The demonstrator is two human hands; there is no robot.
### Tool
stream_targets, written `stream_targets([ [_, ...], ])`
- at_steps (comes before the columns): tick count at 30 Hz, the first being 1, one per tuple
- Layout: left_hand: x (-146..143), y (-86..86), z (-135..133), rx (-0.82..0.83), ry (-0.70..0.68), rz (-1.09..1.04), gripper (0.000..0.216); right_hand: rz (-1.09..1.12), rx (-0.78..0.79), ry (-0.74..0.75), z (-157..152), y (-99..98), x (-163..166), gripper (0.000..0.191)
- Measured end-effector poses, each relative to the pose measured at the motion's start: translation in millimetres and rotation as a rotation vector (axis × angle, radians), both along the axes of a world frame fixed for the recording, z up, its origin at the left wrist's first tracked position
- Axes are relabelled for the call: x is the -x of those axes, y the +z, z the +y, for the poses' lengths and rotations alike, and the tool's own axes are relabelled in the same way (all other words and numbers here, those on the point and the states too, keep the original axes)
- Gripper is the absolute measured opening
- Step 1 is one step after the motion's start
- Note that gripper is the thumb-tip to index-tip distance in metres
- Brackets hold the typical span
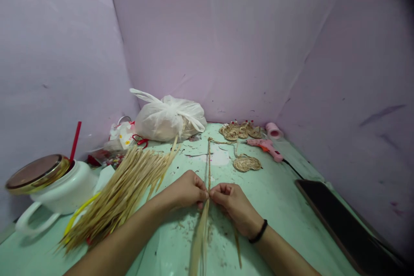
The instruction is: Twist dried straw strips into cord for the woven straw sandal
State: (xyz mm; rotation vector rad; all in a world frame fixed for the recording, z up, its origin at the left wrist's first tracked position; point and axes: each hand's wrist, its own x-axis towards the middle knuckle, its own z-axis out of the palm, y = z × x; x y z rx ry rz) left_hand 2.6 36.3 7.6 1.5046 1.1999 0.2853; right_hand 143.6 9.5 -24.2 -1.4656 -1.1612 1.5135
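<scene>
A narrow straw braid (209, 164) runs up the middle of the green tabletop, with loose flat straw strands (201, 235) trailing below it. My left hand (190, 189) pinches the strands at the braid's lower end between thumb and fingers. Close against it, my right hand (234, 205) pinches the same spot from the other side, and one strand hangs below that palm. A black band circles my right wrist. At its far end the braid bends right toward a coiled straw piece (247, 163), an oval shape lying flat.
On the left lie a bundle of dry straw strips (121, 194) and a white mug (69, 187) with a lid. A tied white plastic bag (170, 118) rests against the back wall. Rightward are finished-looking coiled pieces (239, 130), a pink glue gun (265, 147), a pink roll (273, 130) and a dark phone-like slab (343, 224).
</scene>
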Motion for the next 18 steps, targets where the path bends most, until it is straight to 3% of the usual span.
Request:
stream_targets([
  [3,14.7,11.0,10.2,-0.034,-0.026,0.096,0.019,-0.021,0.001,0.002,-0.5,-2.4,2.1,0.016],
  [5,30.1,16.1,23.2,-0.232,0.149,0.219,0.022,-0.014,-0.014,0.002,-0.1,-4.1,3.0,0.017],
  [7,46.4,16.2,37.7,-0.547,0.336,0.369,0.016,-0.010,-0.023,-0.001,0.4,-4.5,3.7,0.018],
  [9,58.9,10.2,49.5,-0.709,0.443,0.503,0.016,-0.003,-0.029,-0.005,0.6,-3.5,4.1,0.017],
  [14,64.0,-11.0,58.0,-0.704,0.500,0.696,0.013,0.010,-0.030,-0.012,-0.8,-0.3,4.3,0.014],
  [18,61.2,3.3,51.3,-0.683,0.446,0.677,0.010,0.010,-0.040,-0.008,-1.3,-0.8,3.7,0.013],
])
